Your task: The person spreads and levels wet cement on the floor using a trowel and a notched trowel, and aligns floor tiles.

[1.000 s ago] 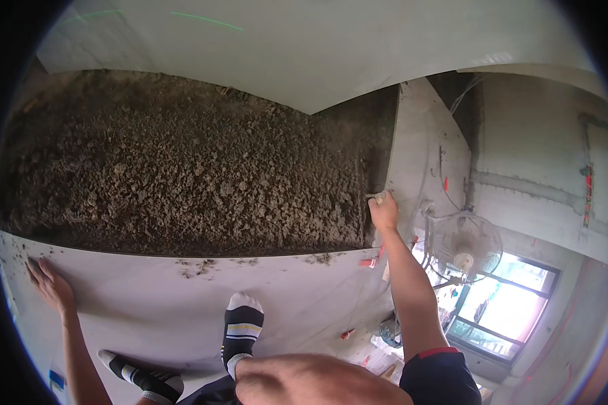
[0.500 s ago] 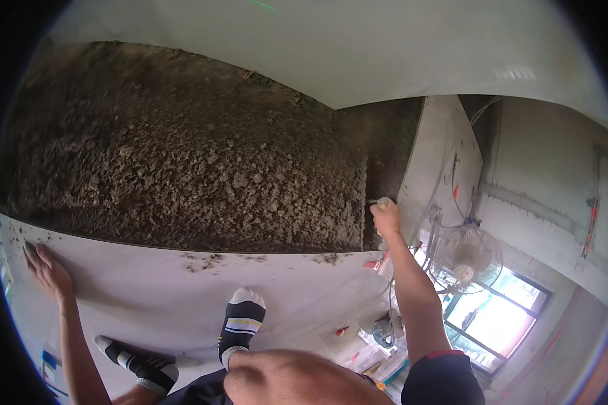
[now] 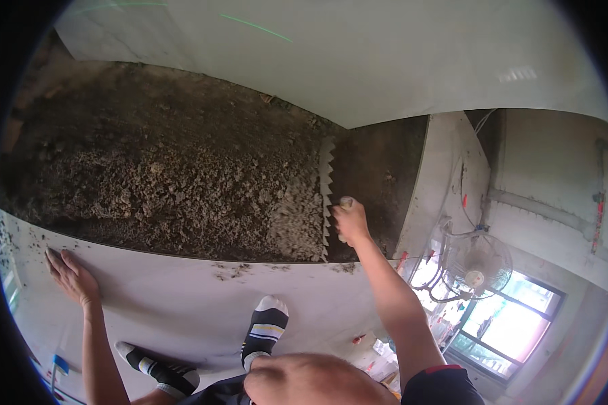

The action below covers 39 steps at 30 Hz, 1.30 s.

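My right hand is closed around the handle of a notched trowel. The trowel's long toothed edge stands in the crumbly grey-brown mortar, roughly square to the near tile's edge. On the trowel's right side the bed looks darker and smoother. My left hand rests flat, fingers stretched, on the pale floor tile near its far edge at the left. Loose mortar crumbs lie along that edge.
Beyond the mortar rises a large glossy tile surface with green light lines. My socked feet are on the pale tile. At the right are a wire-caged fan, a window and a pale upright panel with cables.
My right hand has moved left with the trowel across the mortar, leaving a wider dark strip to its right. The camera view has shifted slightly; my left hand stays flat on the tile.
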Motion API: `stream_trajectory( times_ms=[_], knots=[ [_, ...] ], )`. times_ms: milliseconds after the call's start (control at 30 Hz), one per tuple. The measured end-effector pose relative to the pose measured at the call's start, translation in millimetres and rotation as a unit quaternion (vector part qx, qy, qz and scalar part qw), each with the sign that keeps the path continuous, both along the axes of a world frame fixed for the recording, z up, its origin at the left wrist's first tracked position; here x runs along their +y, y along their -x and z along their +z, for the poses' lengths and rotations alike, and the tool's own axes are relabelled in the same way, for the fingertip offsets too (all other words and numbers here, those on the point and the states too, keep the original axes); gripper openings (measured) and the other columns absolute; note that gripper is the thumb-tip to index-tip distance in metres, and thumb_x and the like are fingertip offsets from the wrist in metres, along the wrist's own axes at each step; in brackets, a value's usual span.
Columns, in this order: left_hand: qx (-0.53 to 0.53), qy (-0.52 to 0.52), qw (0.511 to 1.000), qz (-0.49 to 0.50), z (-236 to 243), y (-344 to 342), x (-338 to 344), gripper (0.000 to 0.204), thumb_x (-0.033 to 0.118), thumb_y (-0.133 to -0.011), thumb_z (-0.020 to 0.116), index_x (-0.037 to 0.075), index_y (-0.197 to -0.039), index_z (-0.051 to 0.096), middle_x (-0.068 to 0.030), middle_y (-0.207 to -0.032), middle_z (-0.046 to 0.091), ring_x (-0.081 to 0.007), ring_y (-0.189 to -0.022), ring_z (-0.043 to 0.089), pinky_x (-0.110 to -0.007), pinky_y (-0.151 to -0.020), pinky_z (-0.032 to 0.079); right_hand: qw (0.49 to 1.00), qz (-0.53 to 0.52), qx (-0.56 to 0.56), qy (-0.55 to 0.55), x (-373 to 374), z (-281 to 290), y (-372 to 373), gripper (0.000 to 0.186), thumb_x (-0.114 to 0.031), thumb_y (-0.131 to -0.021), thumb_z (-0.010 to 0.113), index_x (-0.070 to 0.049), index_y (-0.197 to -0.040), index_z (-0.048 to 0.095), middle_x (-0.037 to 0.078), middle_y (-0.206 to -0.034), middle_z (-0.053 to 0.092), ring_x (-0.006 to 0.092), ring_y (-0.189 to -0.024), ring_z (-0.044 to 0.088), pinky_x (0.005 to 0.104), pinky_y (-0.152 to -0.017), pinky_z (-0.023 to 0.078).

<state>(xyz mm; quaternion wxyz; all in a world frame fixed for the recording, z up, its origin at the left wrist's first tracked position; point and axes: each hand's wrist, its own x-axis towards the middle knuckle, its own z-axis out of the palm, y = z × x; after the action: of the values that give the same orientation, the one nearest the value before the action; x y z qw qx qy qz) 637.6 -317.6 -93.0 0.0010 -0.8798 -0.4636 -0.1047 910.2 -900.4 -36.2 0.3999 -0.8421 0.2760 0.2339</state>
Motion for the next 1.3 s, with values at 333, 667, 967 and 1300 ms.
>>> stream_trajectory(
  times_ms=[333,667,967,1300],
  knots=[
    [-0.005,-0.011,1.0,-0.019,-1.3,-5.7,-0.3,0.062,0.043,-0.107,0.035,0.001,-0.152,0.035,-0.02,-0.157,0.034,-0.0352,-0.145,0.031,-0.042,-0.119,0.024,0.936,0.334,-0.08,0.08,148.5,-39.9,-12.3,0.026,-0.022,-0.081,0.069,0.001,-0.094,0.07,0.025,-0.097,0.069,0.043,-0.094,0.067,0.0489,-0.08,0.054],
    [-0.052,0.01,0.998,-0.04,-8.9,12.0,18.8,0.067,0.049,-0.105,0.036,0.0,-0.151,0.037,-0.022,-0.155,0.037,-0.0362,-0.144,0.032,-0.043,-0.119,0.024,0.934,0.345,-0.078,-0.047,232.6,44.0,-40.8,0.034,-0.021,-0.08,0.066,0.0,-0.106,0.064,0.025,-0.098,0.07,0.0433,-0.097,0.067,0.047,-0.087,0.055],
    [-0.04,0.003,0.998,-0.038,-14.9,0.7,14.0,0.066,0.049,-0.105,0.034,0.001,-0.151,0.037,-0.0212,-0.154,0.039,-0.0369,-0.142,0.036,-0.044,-0.117,0.028,0.928,0.076,-0.107,0.349,-148.3,44.8,-15.2,0.031,-0.024,-0.081,0.067,-0.003,-0.104,0.064,0.023,-0.095,0.071,0.0413,-0.092,0.069,0.0481,-0.082,0.055],
    [-0.011,0.003,0.999,-0.03,-12.4,11.2,25.4,0.068,0.051,-0.105,0.033,0.002,-0.152,0.037,-0.021,-0.154,0.039,-0.037,-0.143,0.035,-0.044,-0.117,0.027,0.877,0.06,-0.096,0.468,-200.3,-8.7,-30.3,0.034,-0.023,-0.08,0.07,0.004,-0.099,0.063,0.029,-0.095,0.069,0.0451,-0.094,0.067,0.0484,-0.082,0.055]
  ],
)
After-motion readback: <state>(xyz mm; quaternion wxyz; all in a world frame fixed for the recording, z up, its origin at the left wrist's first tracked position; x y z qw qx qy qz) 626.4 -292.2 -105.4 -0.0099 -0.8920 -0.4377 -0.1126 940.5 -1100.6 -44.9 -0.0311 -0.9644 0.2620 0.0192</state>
